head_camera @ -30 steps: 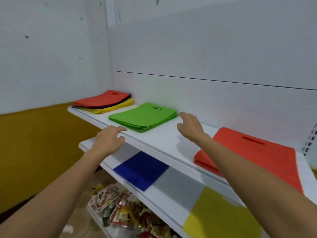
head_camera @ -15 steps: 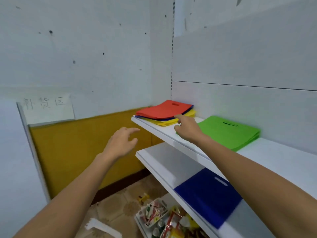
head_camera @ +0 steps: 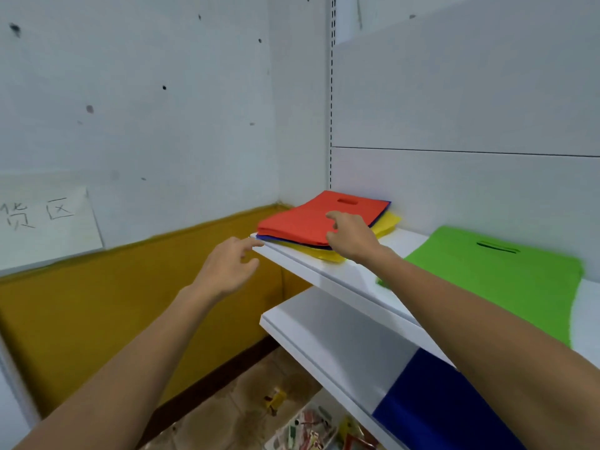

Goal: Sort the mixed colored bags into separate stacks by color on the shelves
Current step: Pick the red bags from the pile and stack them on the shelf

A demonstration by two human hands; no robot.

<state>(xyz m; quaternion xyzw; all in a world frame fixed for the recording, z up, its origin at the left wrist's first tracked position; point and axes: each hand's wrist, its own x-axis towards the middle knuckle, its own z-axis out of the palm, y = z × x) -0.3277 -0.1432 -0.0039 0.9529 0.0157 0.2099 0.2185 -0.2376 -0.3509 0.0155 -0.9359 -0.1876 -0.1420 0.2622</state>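
Your right hand [head_camera: 352,238] is right on the mixed stack, at the far left end of the upper shelf [head_camera: 328,274]. The red bag [head_camera: 302,222] lies on top, a blue layer [head_camera: 378,217] peeks out under it, and yellow bags [head_camera: 388,222] sit at the bottom. The right fingers [head_camera: 332,216] are loosely spread and lie across the red bag's near right corner. I can't tell whether the thumb has caught the edge.

Your left hand [head_camera: 227,271] is lower and outside the shelf, holding nothing. Its fingers are relaxed and apart, with the index tip just beside the shelf's front corner.

Here's what matters: the red bag runs away from you, with its handle slot [head_camera: 347,201] at the far end toward the wall and its near edge facing your hands. The right hand is the nearer one, so the lift looks like its job.

The green stack [head_camera: 506,274] waits to your right on the same shelf. A blue bag [head_camera: 438,407] lies on the lower shelf [head_camera: 341,332].
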